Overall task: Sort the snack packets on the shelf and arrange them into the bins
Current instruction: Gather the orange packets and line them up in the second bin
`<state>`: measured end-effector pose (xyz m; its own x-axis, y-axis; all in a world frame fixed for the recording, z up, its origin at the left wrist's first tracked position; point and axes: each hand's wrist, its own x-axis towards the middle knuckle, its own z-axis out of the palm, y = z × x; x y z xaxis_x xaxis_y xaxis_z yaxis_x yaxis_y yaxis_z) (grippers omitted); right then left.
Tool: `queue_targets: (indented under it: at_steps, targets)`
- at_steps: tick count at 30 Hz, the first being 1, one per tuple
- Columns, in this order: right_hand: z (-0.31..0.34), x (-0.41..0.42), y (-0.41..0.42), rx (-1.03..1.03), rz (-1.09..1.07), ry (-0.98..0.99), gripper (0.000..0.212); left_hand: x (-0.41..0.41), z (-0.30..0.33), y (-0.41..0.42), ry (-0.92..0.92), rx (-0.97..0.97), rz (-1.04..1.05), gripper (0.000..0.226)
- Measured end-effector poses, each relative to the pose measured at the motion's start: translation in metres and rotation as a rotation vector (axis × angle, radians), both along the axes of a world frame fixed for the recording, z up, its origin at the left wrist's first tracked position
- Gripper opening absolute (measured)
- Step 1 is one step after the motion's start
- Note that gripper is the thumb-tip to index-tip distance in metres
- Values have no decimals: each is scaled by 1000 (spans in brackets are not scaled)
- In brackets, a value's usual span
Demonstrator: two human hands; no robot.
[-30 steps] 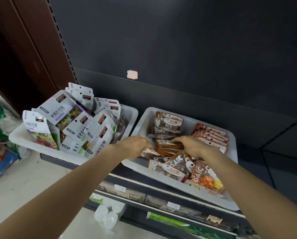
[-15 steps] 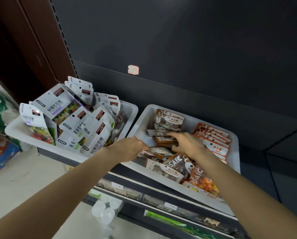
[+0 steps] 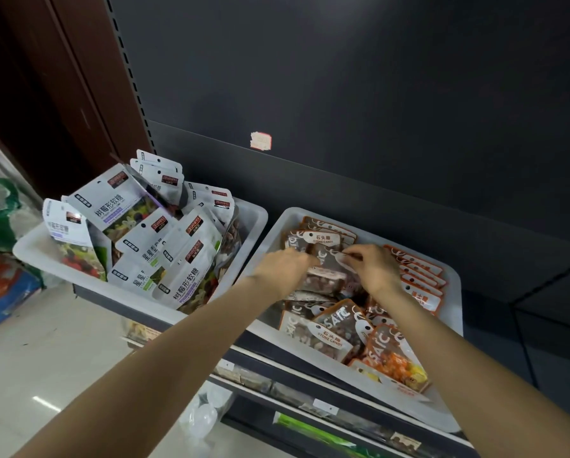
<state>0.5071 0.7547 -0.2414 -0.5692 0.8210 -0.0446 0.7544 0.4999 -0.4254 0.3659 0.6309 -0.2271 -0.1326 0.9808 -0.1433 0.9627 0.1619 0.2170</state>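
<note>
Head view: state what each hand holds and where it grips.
Both hands hold one brown stone-candy packet over the right bin: left hand at its left edge, right hand pinching its top right corner.

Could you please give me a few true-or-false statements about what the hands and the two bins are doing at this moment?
1. Both hands are over the right bin. True.
2. The left hand and right hand hold a brown stone candy packet between them. True.
3. The left bin holds orange packets. False: it holds white gummy candy packets.
4. The orange packets sit along the right bin's left side. False: they are stacked on its right side.
5. A small sticker is on the dark back panel. True.
</note>
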Motion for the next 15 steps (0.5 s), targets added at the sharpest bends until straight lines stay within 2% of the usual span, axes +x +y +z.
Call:
queue_targets:
  at_steps: [3, 7, 9, 12, 15]
  targets:
    - [5, 0, 0, -164, 40, 42, 27, 10, -11, 14, -66, -2, 18, 36]
    - [14, 5, -13, -351, 91, 55, 50, 0, -17, 13, -403, 165, 232, 28]
    - [12, 7, -17, -253, 151, -65, 59, -6, -21, 9, -464, 220, 276, 29]
    - [4, 6, -15, -48, 110, -177, 46, -9, -20, 0, -380, 339, 292, 29]
    - [2, 4, -15, 2, 72, -203, 37, -15, -17, -13, -428, 236, 164, 30]
